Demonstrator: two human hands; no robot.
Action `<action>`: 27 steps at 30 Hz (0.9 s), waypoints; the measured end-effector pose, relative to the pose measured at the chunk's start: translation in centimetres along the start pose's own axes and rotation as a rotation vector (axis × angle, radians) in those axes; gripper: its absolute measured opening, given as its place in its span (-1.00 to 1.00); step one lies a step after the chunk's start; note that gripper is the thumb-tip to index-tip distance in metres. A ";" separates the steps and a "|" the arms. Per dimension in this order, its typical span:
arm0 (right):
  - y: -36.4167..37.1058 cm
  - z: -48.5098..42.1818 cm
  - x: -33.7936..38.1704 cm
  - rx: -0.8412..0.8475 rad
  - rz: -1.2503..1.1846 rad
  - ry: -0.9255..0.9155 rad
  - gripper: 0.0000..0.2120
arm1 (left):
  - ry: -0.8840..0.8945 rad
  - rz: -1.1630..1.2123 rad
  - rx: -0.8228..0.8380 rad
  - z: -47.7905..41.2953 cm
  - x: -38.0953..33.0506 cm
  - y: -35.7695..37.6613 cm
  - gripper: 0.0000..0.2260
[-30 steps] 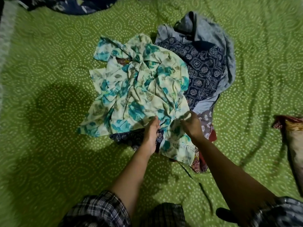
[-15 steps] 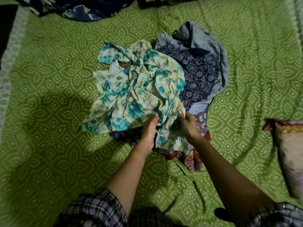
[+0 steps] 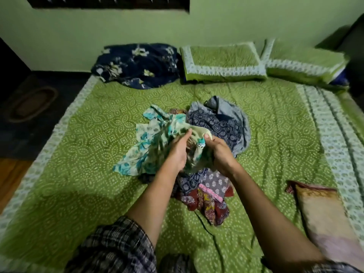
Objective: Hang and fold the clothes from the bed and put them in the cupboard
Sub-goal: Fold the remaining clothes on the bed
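Observation:
A cream garment with teal flowers [image 3: 145,146] lies bunched on top of a heap of clothes in the middle of the bed [image 3: 82,174]. My left hand [image 3: 178,150] and my right hand [image 3: 220,152] both grip its lifted edge, close together, above the heap. Behind it lie a navy printed garment [image 3: 218,125] and a grey-blue one [image 3: 226,107]. Below my hands a maroon patterned cloth [image 3: 208,207] and a grey printed piece [image 3: 214,180] spread toward me. No cupboard is in view.
Two green pillows [image 3: 222,62] [image 3: 303,64] and a dark blue floral blanket [image 3: 136,66] line the head of the bed by the green wall. A faded pillow [image 3: 325,217] lies at the right. Dark floor with an oval mat [image 3: 31,104] is at the left.
My head has tilted up, so the pillows and wall came into view. Both hands have gathered the floral garment's edge and raised it off the heap.

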State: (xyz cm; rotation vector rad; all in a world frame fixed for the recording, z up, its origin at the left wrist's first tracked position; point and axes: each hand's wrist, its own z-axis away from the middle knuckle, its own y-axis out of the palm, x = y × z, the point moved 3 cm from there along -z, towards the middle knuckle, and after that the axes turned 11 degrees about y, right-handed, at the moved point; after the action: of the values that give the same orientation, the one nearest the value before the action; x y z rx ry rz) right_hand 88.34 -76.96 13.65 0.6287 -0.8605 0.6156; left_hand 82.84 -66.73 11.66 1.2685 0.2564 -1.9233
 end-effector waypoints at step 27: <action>5.4 17.2 23.9 -0.139 0.234 -0.714 -0.75 | 0.760 -0.676 0.026 18.0 -14.6 4.1 -0.86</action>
State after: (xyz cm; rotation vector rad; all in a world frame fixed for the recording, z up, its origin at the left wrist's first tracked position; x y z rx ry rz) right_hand 88.25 -80.08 43.44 0.6307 -1.6487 0.5344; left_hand 76.04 -72.03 33.60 2.0789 1.1707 -1.8532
